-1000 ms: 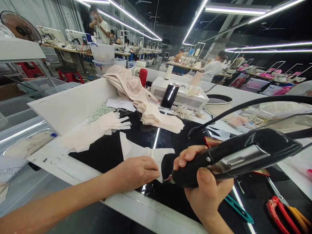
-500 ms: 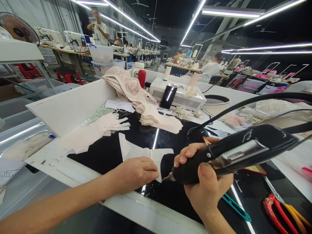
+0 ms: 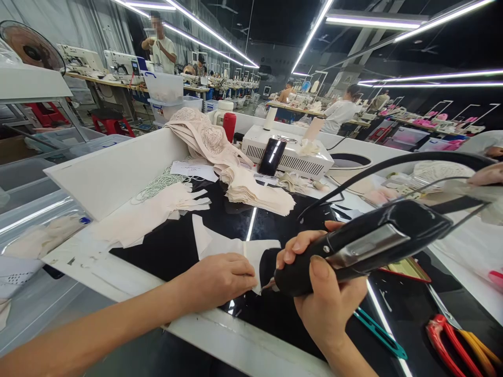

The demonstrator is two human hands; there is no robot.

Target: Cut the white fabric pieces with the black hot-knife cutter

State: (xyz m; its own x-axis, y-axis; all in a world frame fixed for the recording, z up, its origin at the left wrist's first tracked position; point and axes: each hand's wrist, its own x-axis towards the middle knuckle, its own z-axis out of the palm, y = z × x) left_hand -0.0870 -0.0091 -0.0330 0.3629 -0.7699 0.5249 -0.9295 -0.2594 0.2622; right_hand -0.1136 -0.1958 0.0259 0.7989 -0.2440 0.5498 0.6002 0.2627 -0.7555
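A cream-white fabric piece [image 3: 222, 245] with a seam lies on the black glossy tabletop [image 3: 173, 267]. My left hand [image 3: 218, 277] rests over its near edge, fingers bent and pressed together on the cloth. My right hand [image 3: 326, 293] is wrapped round a bulky black corded hand tool [image 3: 377, 241] with a silver lever along its side. The tool's narrow metal tip [image 3: 269, 284] is at the fabric's lower right corner, close to my left fingertips. Whether the tip touches the cloth I cannot tell.
Fabric strips [image 3: 145, 212] lie left, a stack of beige lace pieces [image 3: 251, 191] behind. A phone [image 3: 272, 157] leans on a white vented box [image 3: 288, 149]. Red-handled scissors [image 3: 451, 340] and a teal thread snipper [image 3: 379, 332] lie right. A co-worker's hand [image 3: 487, 175] is at far right.
My right hand and the tool have shifted slightly left, and the tool's rear end has swung left. A co-worker's hand has appeared at the right edge near the cord. My left hand stays put.
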